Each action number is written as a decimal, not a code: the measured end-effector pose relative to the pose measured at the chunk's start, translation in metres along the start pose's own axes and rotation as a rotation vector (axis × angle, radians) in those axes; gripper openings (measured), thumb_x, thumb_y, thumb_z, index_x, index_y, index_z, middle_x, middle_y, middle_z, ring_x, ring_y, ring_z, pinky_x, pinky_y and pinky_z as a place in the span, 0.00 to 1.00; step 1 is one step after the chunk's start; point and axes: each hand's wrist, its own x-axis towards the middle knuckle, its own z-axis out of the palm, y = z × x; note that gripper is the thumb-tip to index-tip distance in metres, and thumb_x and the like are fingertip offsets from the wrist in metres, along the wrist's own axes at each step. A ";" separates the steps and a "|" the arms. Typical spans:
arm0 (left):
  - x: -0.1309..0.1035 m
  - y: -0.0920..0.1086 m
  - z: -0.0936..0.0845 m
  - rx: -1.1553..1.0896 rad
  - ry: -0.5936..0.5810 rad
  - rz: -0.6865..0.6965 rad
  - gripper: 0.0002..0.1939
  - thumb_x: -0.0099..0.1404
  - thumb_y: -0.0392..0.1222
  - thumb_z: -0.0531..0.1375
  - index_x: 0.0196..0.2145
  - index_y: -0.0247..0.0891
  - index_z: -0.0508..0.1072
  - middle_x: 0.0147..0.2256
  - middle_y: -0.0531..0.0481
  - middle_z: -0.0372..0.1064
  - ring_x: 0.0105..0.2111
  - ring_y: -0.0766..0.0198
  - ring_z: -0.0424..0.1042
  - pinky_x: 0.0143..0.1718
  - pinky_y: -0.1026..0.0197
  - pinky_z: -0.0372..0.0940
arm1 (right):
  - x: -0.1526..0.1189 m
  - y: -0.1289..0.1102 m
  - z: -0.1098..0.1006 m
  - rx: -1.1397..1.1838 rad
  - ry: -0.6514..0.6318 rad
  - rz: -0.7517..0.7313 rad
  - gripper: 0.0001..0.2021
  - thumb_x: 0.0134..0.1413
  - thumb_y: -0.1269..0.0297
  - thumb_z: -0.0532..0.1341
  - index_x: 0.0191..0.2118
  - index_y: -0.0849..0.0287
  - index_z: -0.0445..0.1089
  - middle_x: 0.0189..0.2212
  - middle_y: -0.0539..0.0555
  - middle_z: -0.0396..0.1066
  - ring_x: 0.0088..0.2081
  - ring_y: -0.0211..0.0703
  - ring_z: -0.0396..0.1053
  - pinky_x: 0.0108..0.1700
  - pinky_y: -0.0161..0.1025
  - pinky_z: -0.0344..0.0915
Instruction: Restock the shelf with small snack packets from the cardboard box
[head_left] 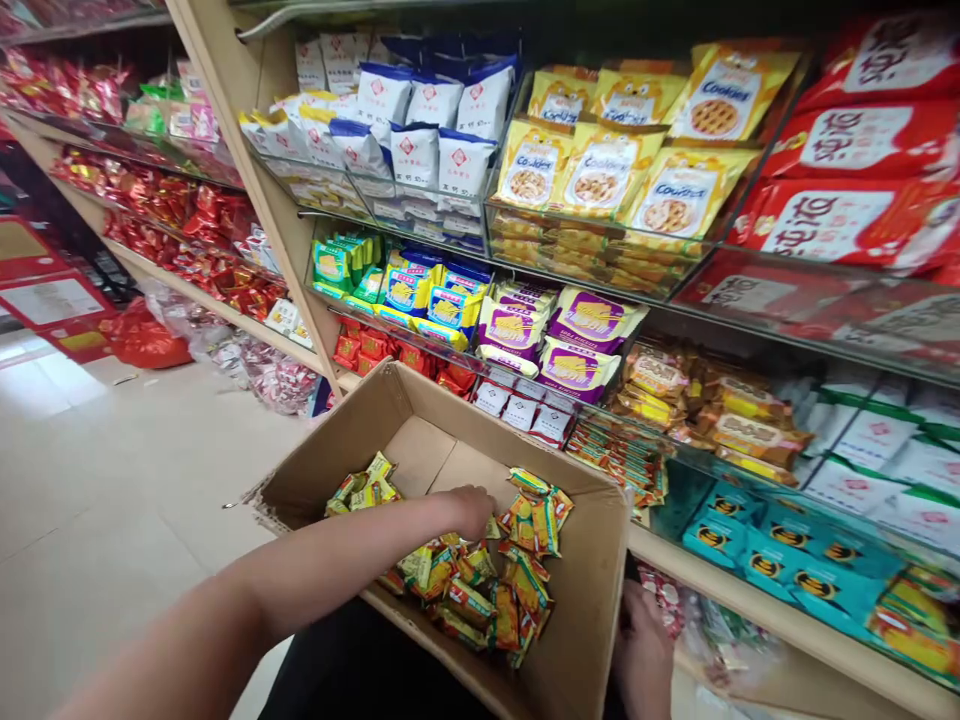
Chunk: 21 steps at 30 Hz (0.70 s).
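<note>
An opened cardboard box [600, 560] rests tilted over my dark-clothed lap, close against the shelves. Small yellow, green and red snack packets [469, 600] lie loose inside it, with a paler yellow heap [367, 488] towards the box's left side. My left hand [474, 512] reaches down into the box among the packets, the forearm crossing its near wall. Its fingers point away from me and are hidden, so whether they hold a packet does not show. Outside the right wall, my right hand [649, 645] is closed against the box, fingers partly out of sight.
Shelves with clear-fronted bins stand ahead, holding cookie bags [607, 165], white-and-blue bags [416, 155], purple-and-cream biscuit packs [577, 365] and teal packs [787, 560]. A wooden upright [255, 190] divides them from red-wrapped goods. Plastic bags [274, 385] lie on the tiled floor at left.
</note>
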 end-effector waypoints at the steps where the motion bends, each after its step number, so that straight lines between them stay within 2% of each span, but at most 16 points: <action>1: 0.010 -0.001 0.007 0.022 -0.011 -0.025 0.24 0.44 0.39 0.66 0.42 0.35 0.71 0.44 0.38 0.69 0.44 0.47 0.67 0.43 0.52 0.61 | -0.005 -0.001 0.003 0.018 -0.021 0.021 0.16 0.51 0.53 0.51 0.30 0.59 0.68 0.30 0.58 0.68 0.34 0.47 0.66 0.37 0.42 0.62; 4: 0.024 -0.004 0.027 0.073 -0.011 -0.070 0.29 0.49 0.39 0.64 0.49 0.34 0.64 0.47 0.37 0.65 0.46 0.48 0.65 0.45 0.48 0.59 | 0.000 -0.003 0.007 0.061 -0.026 0.100 0.15 0.49 0.54 0.52 0.29 0.59 0.69 0.29 0.58 0.69 0.34 0.48 0.66 0.37 0.43 0.62; 7: 0.022 -0.010 0.033 0.061 0.018 -0.076 0.28 0.44 0.40 0.67 0.45 0.34 0.67 0.45 0.38 0.65 0.47 0.46 0.64 0.46 0.49 0.58 | 0.011 -0.003 0.005 0.081 -0.028 0.120 0.14 0.47 0.54 0.54 0.28 0.58 0.69 0.28 0.57 0.70 0.33 0.48 0.67 0.36 0.43 0.62; 9: 0.016 -0.014 0.027 0.017 0.034 -0.061 0.26 0.37 0.41 0.69 0.37 0.37 0.70 0.40 0.42 0.67 0.44 0.46 0.66 0.44 0.52 0.59 | 0.014 -0.002 0.005 0.099 -0.020 0.138 0.14 0.46 0.54 0.54 0.27 0.59 0.70 0.28 0.57 0.70 0.31 0.47 0.67 0.35 0.42 0.62; 11: 0.010 -0.015 0.015 -0.057 0.058 -0.028 0.21 0.34 0.43 0.70 0.29 0.39 0.70 0.33 0.49 0.69 0.39 0.50 0.68 0.41 0.56 0.60 | 0.014 -0.001 0.006 0.126 -0.010 0.163 0.15 0.45 0.52 0.55 0.27 0.59 0.70 0.27 0.56 0.70 0.28 0.46 0.67 0.32 0.42 0.63; 14: 0.000 -0.010 -0.010 -0.210 0.121 0.040 0.18 0.36 0.45 0.69 0.24 0.40 0.68 0.26 0.56 0.67 0.33 0.57 0.69 0.36 0.60 0.61 | 0.015 -0.006 0.002 0.189 -0.007 0.205 0.19 0.46 0.49 0.54 0.30 0.61 0.70 0.26 0.56 0.70 0.25 0.44 0.66 0.29 0.40 0.63; 16: -0.008 -0.001 -0.025 -0.331 0.175 0.088 0.16 0.42 0.45 0.67 0.27 0.39 0.66 0.26 0.56 0.67 0.32 0.60 0.69 0.34 0.62 0.62 | 0.017 -0.020 -0.006 0.257 0.024 0.256 0.22 0.47 0.46 0.54 0.33 0.63 0.70 0.27 0.57 0.71 0.28 0.44 0.68 0.30 0.39 0.64; 18: -0.017 0.015 -0.036 -0.451 0.228 0.136 0.16 0.49 0.46 0.64 0.32 0.39 0.64 0.29 0.56 0.68 0.32 0.63 0.69 0.33 0.64 0.62 | 0.020 -0.047 -0.019 0.348 0.097 0.337 0.23 0.46 0.45 0.55 0.36 0.63 0.68 0.29 0.56 0.71 0.30 0.43 0.68 0.31 0.37 0.64; 21: -0.035 0.048 -0.038 -0.667 0.275 0.189 0.18 0.55 0.51 0.59 0.36 0.40 0.57 0.29 0.55 0.67 0.27 0.68 0.68 0.28 0.67 0.61 | 0.026 -0.099 -0.034 0.477 0.152 0.386 0.22 0.47 0.46 0.57 0.40 0.62 0.66 0.30 0.54 0.69 0.28 0.39 0.65 0.28 0.34 0.63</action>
